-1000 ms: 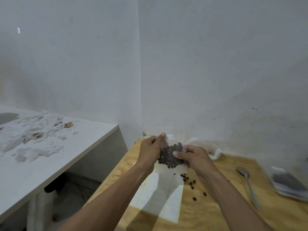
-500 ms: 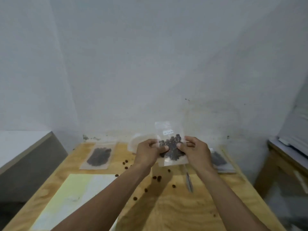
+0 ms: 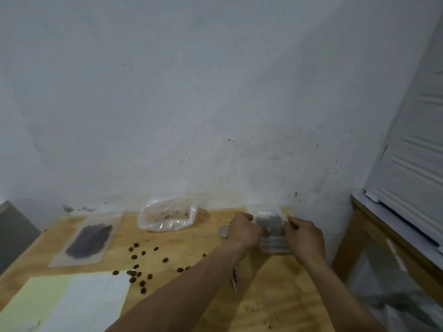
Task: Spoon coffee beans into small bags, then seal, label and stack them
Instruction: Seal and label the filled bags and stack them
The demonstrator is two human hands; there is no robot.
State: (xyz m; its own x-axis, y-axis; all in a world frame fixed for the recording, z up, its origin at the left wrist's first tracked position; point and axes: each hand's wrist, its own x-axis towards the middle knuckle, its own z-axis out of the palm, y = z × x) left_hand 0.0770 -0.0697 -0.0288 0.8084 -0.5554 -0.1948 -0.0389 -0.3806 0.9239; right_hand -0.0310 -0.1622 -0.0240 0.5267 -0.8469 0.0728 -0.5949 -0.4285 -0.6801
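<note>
Filled bag (image 3: 269, 226) now lowered from chest height onto stack of bags (image 3: 273, 246) at table (image 3: 191, 238) far right corner. Left hand (image 3: 244, 230) and right hand (image 3: 303, 236) pinching its two sides, fingers curled. Probably stacking step; release remaining.

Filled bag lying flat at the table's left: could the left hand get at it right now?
Probably not yet: the left hand holds the small bag at the stack. The filled bag lies uncovered.

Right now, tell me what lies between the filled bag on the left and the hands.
Head view: loose coffee beans lie scattered on bare wood between the filled bag and the left hand; a crumpled clear bag sits farther back.
</note>
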